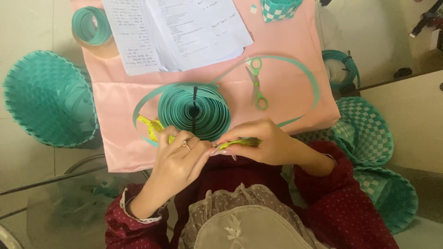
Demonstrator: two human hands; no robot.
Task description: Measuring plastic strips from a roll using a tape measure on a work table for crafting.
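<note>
My left hand (177, 154) and my right hand (260, 143) meet at the near edge of a pink cloth (286, 69). Both pinch a yellow-green measuring tape (154, 125) stretched between them; its loose end trails off to the left of my left hand. Just beyond my fingers lies a big coil of teal strip (194, 110), with loose teal strip arcing out to the right. Green-handled scissors (256, 83) lie on the cloth to the right of the coil. A ring sits on one finger of my left hand.
Paper sheets (184, 30) lie at the far side. A smaller teal roll (92, 26) sits far left. Woven teal baskets stand on the left (46, 99) and right (369, 133); a small checked one (279, 9) is at the top edge.
</note>
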